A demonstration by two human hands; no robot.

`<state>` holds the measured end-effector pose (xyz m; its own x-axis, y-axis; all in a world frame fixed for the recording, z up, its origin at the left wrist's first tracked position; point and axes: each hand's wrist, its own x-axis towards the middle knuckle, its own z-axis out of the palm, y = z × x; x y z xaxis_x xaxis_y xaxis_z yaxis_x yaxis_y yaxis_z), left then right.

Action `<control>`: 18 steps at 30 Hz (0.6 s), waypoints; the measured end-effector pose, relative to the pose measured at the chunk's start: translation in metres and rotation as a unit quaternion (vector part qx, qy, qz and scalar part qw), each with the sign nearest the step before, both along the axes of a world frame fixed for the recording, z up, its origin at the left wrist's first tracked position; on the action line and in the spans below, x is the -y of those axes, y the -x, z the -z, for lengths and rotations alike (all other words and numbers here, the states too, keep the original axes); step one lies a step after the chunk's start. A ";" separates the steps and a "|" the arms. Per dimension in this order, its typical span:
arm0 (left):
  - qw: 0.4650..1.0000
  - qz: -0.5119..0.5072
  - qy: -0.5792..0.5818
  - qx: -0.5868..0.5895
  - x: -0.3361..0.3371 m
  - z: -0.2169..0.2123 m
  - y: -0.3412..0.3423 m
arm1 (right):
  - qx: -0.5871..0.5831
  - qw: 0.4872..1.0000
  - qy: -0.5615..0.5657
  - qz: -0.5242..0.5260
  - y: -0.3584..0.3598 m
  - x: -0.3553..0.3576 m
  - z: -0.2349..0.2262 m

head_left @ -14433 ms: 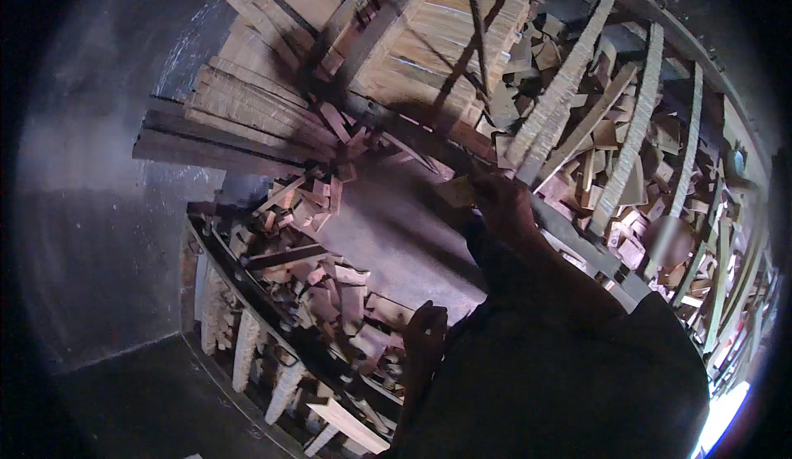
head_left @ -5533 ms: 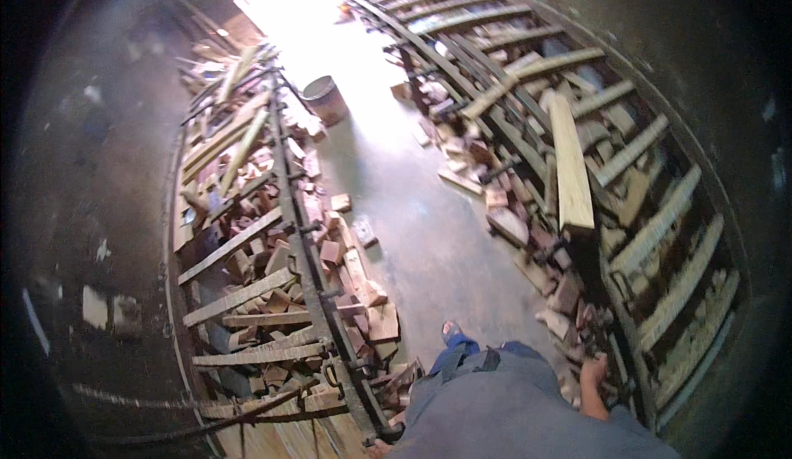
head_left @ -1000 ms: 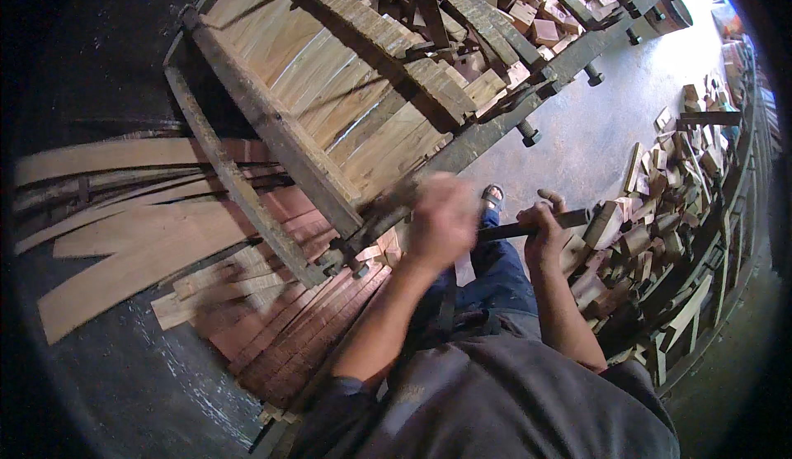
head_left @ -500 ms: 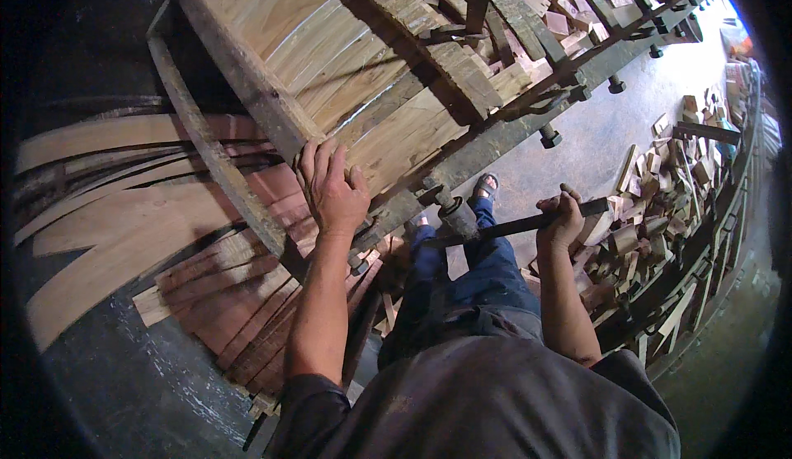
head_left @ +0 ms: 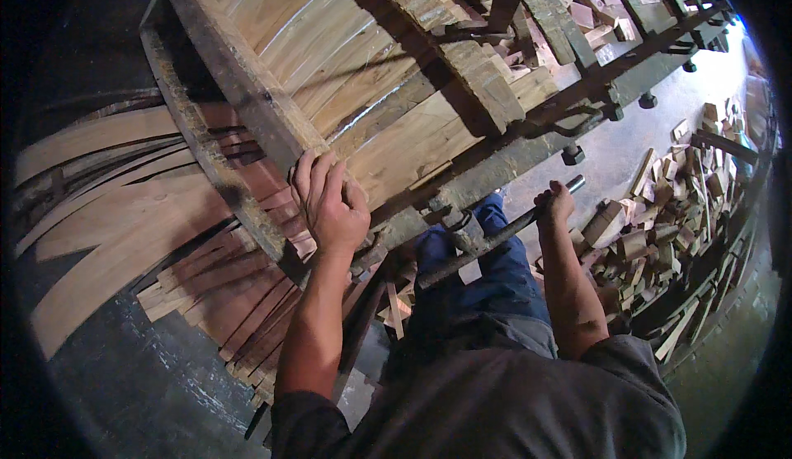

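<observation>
Workshop floor littered with wood offcuts, a loaded timber cart in front of you.
Your left hand [head_left: 330,203] lies flat, fingers spread, on the stacked pale planks [head_left: 388,96], clasping nothing. Your right hand [head_left: 554,205] is wrapped tight near the far end of the metal bar [head_left: 487,240], which slants down and leftward between both hands.

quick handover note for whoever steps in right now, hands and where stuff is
Left hand: flat, fingers spread, on the pale planks beside the dark wooden beam.
Right hand: closed around the metal bar, near its upper end.
The bar slants down toward the metal frame under the planks.
Thin reddish strips lie stacked lower left; wood offcuts are piled at right.
Done and left: cannot tell.
</observation>
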<state>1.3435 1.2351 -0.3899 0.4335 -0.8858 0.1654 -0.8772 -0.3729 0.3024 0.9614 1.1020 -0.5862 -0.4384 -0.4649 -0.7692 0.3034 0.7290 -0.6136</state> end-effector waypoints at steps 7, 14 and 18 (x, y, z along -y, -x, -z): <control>0.998 0.008 -0.060 0.029 0.003 -0.005 0.000 | -0.082 0.985 -0.118 -0.100 -0.020 -0.014 0.049; 0.999 0.007 -0.035 0.030 0.003 -0.003 0.002 | 0.307 0.935 -0.167 -0.050 -0.045 -0.086 -0.012; 0.999 0.009 -0.008 0.036 -0.004 0.001 -0.001 | 0.238 0.952 -0.188 -0.039 -0.026 -0.086 -0.032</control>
